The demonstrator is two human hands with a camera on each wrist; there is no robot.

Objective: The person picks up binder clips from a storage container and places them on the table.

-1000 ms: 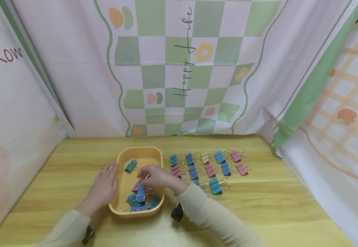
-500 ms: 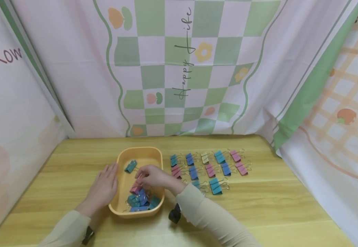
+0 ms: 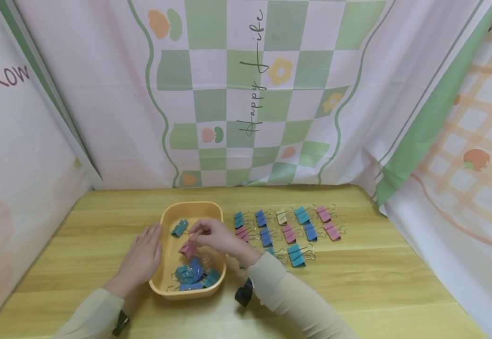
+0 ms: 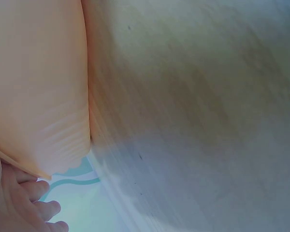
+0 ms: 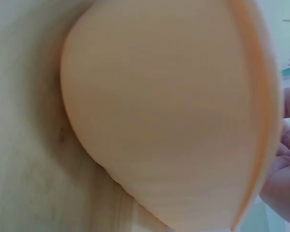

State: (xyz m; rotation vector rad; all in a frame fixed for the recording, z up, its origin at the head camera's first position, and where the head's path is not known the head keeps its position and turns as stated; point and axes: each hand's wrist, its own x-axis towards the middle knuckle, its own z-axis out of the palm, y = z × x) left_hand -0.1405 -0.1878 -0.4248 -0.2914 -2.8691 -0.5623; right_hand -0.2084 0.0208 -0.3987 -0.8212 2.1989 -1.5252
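Observation:
Over the yellow-orange plastic basket [image 3: 167,294], my right hand [image 3: 216,235] pinches a pink binder clip [image 3: 188,249] by its wire end. My left hand [image 3: 143,254] rests with straight fingers against the basket's left rim. Inside the basket, a teal binder clip [image 3: 180,228] lies alone near the far end. Several blue and teal clips, among them a blue binder clip [image 3: 196,269], are heaped at the near end. The left wrist view shows the basket's outer wall [image 4: 38,87] and the left fingers at its rim. In the right wrist view the basket wall [image 5: 164,106] hides most of the right hand.
Right of the basket, binder clips lie in rows on the wooden table [image 3: 368,282], including a yellow binder clip [image 3: 281,216] and a large teal binder clip [image 3: 296,255]. The right forearm partly covers the nearest row. A checkered curtain [image 3: 246,94] hangs behind the table.
The right hand has drawn the pink binder clip up and away from the heap. The blue clip beside it has tipped over onto the others. The left hand stays at the rim.

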